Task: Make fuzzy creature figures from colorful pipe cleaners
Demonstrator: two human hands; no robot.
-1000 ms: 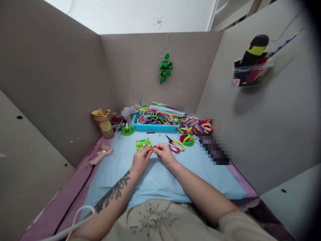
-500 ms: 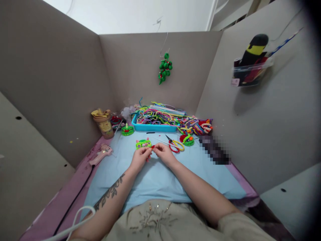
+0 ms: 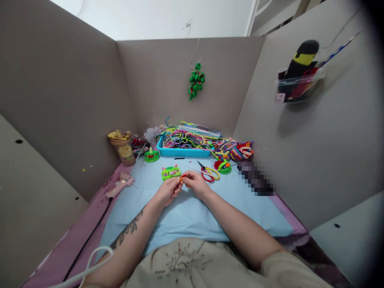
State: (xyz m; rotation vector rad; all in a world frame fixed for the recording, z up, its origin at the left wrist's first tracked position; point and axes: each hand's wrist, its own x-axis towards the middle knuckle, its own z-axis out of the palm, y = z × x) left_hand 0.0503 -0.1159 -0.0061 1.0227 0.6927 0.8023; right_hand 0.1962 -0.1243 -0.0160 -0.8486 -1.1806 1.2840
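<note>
Hands: left hand [image 3: 167, 191] and right hand [image 3: 195, 183] pinch one small orange-red piece [image 3: 181, 179] together.
Writing: cup [image 3: 123, 149] print unreadable.

Single head-worn camera looks forward and down from above the lap, hands near, cardboard partition [image 3: 168, 76] far.
</note>
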